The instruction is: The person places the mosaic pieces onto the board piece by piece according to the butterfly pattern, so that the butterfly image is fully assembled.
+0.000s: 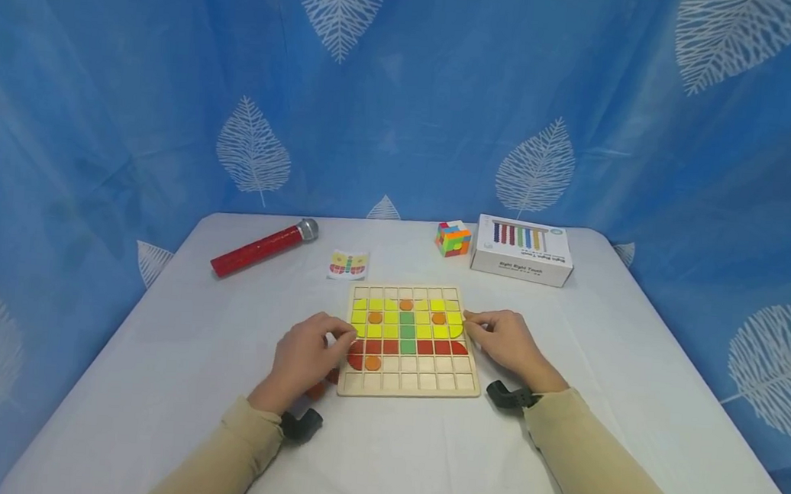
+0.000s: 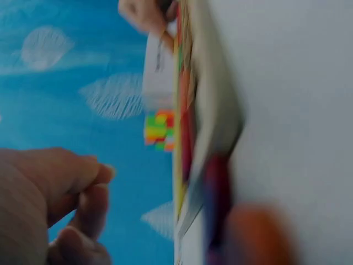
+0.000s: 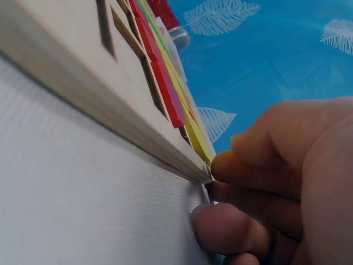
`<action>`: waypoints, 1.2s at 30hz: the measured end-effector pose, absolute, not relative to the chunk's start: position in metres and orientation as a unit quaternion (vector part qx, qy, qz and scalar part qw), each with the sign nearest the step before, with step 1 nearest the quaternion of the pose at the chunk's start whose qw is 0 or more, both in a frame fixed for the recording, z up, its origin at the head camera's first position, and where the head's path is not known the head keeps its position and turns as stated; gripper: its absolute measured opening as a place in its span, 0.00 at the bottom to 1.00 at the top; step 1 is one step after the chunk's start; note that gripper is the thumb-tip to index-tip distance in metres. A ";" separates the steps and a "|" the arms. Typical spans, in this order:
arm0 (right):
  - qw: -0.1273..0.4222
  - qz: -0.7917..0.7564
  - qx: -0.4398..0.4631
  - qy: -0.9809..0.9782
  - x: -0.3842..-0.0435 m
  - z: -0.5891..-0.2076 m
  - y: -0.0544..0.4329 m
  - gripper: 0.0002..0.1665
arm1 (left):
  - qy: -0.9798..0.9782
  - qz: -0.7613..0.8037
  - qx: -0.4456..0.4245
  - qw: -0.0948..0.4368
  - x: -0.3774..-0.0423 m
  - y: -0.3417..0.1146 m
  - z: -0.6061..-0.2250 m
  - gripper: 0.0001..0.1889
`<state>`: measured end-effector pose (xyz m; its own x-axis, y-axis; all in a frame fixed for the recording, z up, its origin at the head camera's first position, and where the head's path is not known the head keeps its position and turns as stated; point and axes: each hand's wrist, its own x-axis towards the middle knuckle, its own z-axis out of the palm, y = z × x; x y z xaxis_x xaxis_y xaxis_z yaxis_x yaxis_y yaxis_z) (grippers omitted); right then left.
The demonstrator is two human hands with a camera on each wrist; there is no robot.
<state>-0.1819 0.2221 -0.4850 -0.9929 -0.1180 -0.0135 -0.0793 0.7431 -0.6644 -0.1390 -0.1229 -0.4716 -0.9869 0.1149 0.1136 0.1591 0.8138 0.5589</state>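
A wooden grid puzzle board (image 1: 427,383) lies on the table between both hands. Yellow, red, green and orange pieces fill several of its cells. My left hand (image 1: 308,352) is over the board's left edge, near the yellow and red pieces. In the left wrist view, its thumb and fingertips come close together, with nothing visible between them. On the right, my right hand (image 1: 505,339) holds the board's edge between bent fingers and thumb. Loose red and orange pieces (image 1: 316,391) lie beside the board, partly hidden under the left hand.
Behind the board lies a small card (image 1: 348,265) with a butterfly pattern. A red microphone (image 1: 257,251) is at the back left. A colored cube (image 1: 453,239) and a white box (image 1: 522,250) stand at the back right. A blue leaf-patterned cloth (image 1: 404,125) hangs behind the table.
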 end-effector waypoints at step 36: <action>0.018 -0.348 -0.063 0.935 -0.184 -0.489 0.223 0.18 | -0.966 -0.239 -0.040 -0.092 -0.144 -0.182 -0.472 0.19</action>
<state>-0.1835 0.2235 -0.4886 -0.9915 -0.1300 0.0097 -0.1048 0.7506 -0.6524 -0.1439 -0.1824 -0.4718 -0.9798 0.1213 -0.1592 0.0330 0.8825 0.4692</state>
